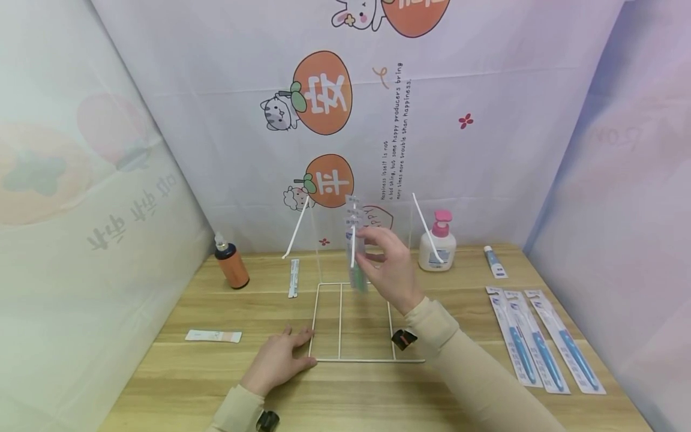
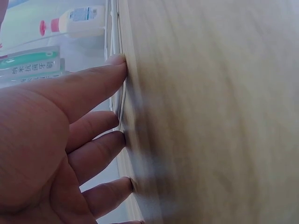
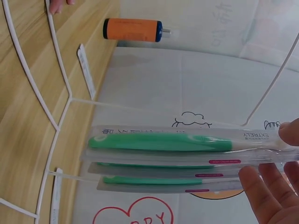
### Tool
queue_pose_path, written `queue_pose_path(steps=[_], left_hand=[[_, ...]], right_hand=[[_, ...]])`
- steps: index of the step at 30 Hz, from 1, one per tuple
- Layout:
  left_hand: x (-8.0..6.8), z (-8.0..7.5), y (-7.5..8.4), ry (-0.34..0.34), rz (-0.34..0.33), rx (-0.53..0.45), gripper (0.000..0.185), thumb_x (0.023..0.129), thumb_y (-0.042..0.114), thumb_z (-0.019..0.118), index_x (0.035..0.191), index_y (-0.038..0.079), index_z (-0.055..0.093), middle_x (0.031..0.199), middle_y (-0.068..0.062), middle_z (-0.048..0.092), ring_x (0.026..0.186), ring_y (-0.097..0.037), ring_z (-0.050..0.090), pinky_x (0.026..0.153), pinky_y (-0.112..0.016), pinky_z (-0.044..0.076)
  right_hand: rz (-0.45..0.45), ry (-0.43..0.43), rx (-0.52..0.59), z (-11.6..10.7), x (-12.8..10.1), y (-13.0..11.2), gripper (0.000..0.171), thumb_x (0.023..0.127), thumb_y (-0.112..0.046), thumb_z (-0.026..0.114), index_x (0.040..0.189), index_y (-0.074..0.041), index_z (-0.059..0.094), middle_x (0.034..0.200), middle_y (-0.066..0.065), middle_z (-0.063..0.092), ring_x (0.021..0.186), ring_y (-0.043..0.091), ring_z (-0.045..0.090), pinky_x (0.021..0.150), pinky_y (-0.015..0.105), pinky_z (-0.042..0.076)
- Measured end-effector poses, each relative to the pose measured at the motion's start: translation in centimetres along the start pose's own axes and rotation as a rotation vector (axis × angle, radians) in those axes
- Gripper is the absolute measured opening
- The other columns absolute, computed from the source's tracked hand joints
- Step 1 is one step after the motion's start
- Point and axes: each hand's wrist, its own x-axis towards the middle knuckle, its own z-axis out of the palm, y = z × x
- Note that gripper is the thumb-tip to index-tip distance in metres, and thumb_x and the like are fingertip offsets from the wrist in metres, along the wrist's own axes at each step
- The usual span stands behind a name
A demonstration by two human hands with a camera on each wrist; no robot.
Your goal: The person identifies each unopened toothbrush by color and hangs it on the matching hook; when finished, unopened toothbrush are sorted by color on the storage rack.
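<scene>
A white wire rack stands mid-table, its base frame (image 1: 367, 360) flat on the wood. Several green toothbrush packs (image 1: 358, 279) hang from its centre hook. My right hand (image 1: 372, 249) is raised at them. In the right wrist view the thumb lies on the front pack (image 3: 163, 142) and the fingers (image 3: 268, 186) sit behind the stack, pinching it. My left hand (image 1: 294, 345) lies flat on the table. Its fingertips (image 2: 117, 60) touch the rack's front-left wire (image 2: 122, 100). The green packs (image 2: 28, 63) show beyond that hand.
An orange bottle (image 1: 231, 264) stands back left, a white pump bottle (image 1: 438, 243) with a pink top back right. Three blue toothbrush packs (image 1: 540, 342) and a small tube (image 1: 493, 261) lie at right. Thin strip packs (image 1: 213, 336) (image 1: 294, 278) lie left. Printed cloth walls enclose the table.
</scene>
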Motion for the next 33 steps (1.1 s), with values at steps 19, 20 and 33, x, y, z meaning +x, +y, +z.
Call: queue_pose_path(steps=[19, 20, 33], left_hand=[[-0.1, 0.1, 0.2, 0.006, 0.013, -0.013, 0.065, 0.093, 0.042, 0.086, 0.147, 0.011, 0.068, 0.150, -0.013, 0.064, 0.139, -0.060, 0.050, 0.108, -0.075, 0.043], [-0.1, 0.1, 0.2, 0.007, 0.013, -0.011, 0.065, 0.092, 0.042, 0.086, 0.146, 0.011, 0.069, 0.150, -0.013, 0.064, 0.139, -0.060, 0.051, 0.108, -0.075, 0.043], [-0.2, 0.2, 0.0, 0.020, 0.024, -0.003, 0.064, 0.092, 0.040, 0.087, 0.146, 0.010, 0.069, 0.149, -0.014, 0.064, 0.138, -0.061, 0.051, 0.108, -0.075, 0.044]], right_hand=[[0.105, -0.047, 0.093, -3.7, -2.0, 1.5, 0.054, 0.083, 0.019, 0.083, 0.132, 0.001, 0.068, 0.133, 0.017, 0.067, 0.110, 0.039, 0.072, 0.080, 0.033, 0.065], [0.110, -0.047, 0.073, -4.4, -2.3, 1.7, 0.054, 0.082, 0.019, 0.083, 0.131, 0.002, 0.068, 0.132, 0.019, 0.067, 0.108, 0.041, 0.072, 0.079, 0.033, 0.065], [0.338, -0.165, -0.264, -16.8, -6.1, 7.4, 0.049, 0.092, -0.004, 0.086, 0.138, -0.004, 0.067, 0.134, 0.023, 0.068, 0.106, 0.044, 0.074, 0.070, 0.020, 0.060]])
